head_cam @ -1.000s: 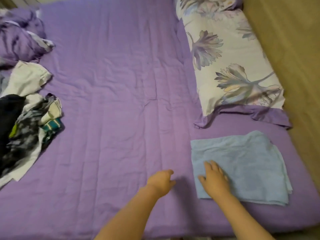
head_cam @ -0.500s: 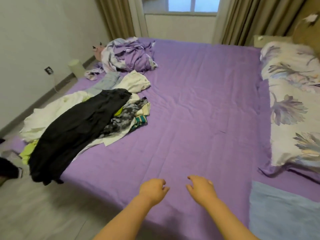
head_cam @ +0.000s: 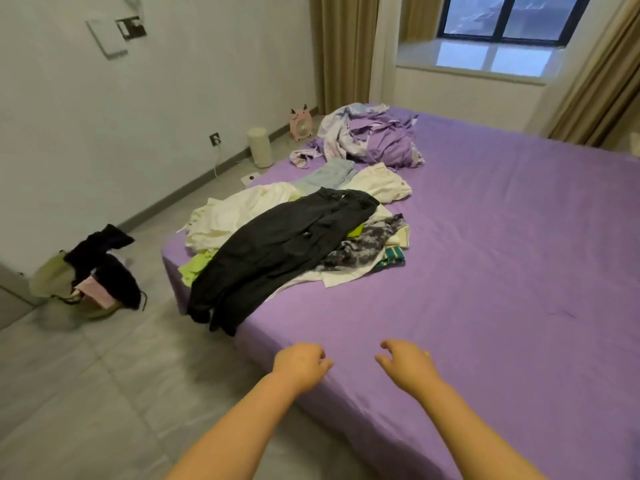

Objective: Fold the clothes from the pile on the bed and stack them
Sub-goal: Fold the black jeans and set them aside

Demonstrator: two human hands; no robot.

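Two bare hands hover empty over the near edge of a purple bed [head_cam: 485, 271]; the left hand [head_cam: 301, 367] has loosely curled fingers, the right hand [head_cam: 407, 365] loosely spread fingers; the pile of clothes [head_cam: 311, 230] lies ahead by the bed's left edge, well apart from both; black trousers [head_cam: 277, 251] drape on top, likely soft, limp and light; the waistband looks the best place to grip.

A single wide-angle view came from the person's head, standing at the near corner of the wide bed with a purple sheet [head_cam: 485, 271] and looking forward and down along it toward the dark-framed window [head_cam: 505, 19]. Both bare forearms entered from the bottom edge — closest to the lens — while the loose pile of mixed clothes [head_cam: 294, 233] lay farther off, left of centre. No second view shared the scene.
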